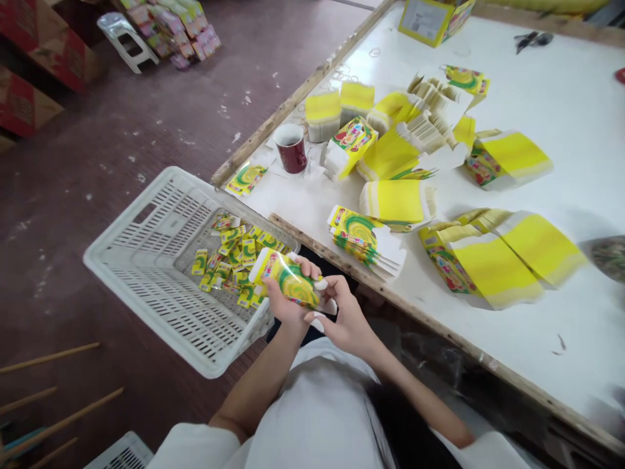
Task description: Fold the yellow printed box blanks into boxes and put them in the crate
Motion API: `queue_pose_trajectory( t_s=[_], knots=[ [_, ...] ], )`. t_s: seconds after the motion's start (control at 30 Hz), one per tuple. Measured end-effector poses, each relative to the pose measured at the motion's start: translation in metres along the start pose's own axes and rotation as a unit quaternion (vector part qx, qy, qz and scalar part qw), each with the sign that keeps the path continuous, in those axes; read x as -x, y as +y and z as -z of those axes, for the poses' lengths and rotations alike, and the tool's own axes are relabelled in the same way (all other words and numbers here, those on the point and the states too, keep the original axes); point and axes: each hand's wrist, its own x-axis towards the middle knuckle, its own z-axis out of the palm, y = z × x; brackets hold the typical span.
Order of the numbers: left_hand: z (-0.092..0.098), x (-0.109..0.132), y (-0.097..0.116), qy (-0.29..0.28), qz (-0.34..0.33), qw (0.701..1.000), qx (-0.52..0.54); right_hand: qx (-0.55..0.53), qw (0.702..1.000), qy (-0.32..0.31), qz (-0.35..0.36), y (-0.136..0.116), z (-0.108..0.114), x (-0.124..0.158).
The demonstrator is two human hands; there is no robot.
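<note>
My left hand [286,301] grips a small yellow and green printed carton [288,279] from below. My right hand [342,312] pinches the carton's white end flap on the right side. Both hands hover over my lap, beside the near right corner of a white plastic basket [146,260] that holds several small folded cartons [229,257]. On the table's near edge a stack of flat carton blanks [364,241] lies just beyond my right hand.
The white table [537,85] carries several heaps of flat yellow blanks [498,260], a dark red mug [291,147] and a yellow box [432,19] at the far end. Cardboard boxes [39,45], a white plastic stool [124,39] and wooden sticks [53,391] stand on the brown floor at left.
</note>
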Motion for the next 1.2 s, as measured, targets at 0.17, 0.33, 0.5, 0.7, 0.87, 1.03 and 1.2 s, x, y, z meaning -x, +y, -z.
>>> queue_pose_trajectory(
  t_s=[0.17,0.33,0.5,0.7,0.87,1.03,1.2],
  knots=[
    [0.008,-0.003,-0.004,0.019,-0.001,1.000,-0.001,-0.037,0.998,-0.034,-0.028,0.013,-0.001,-0.002],
    [0.030,0.004,-0.014,-0.016,-0.013,0.992,-0.122,-0.022,0.997,0.076,-0.008,0.020,0.037,-0.015],
    [0.040,0.008,-0.015,-0.058,-0.001,0.980,-0.188,-0.019,0.995,0.094,0.002,0.013,0.060,-0.017],
    [0.047,-0.004,0.016,-0.116,-0.101,0.973,-0.174,0.177,0.979,0.074,0.065,0.005,0.071,-0.012],
    [0.045,-0.012,0.062,-0.272,-0.153,0.882,-0.353,0.334,0.904,0.040,0.265,-0.006,0.075,-0.007],
    [0.028,-0.004,0.046,-0.374,-0.001,0.747,-0.549,0.342,0.888,0.023,0.307,-0.011,0.067,-0.005],
    [0.026,0.005,0.018,-0.271,-0.055,0.782,-0.559,0.136,0.965,0.181,0.133,0.004,0.054,-0.004]
  ],
)
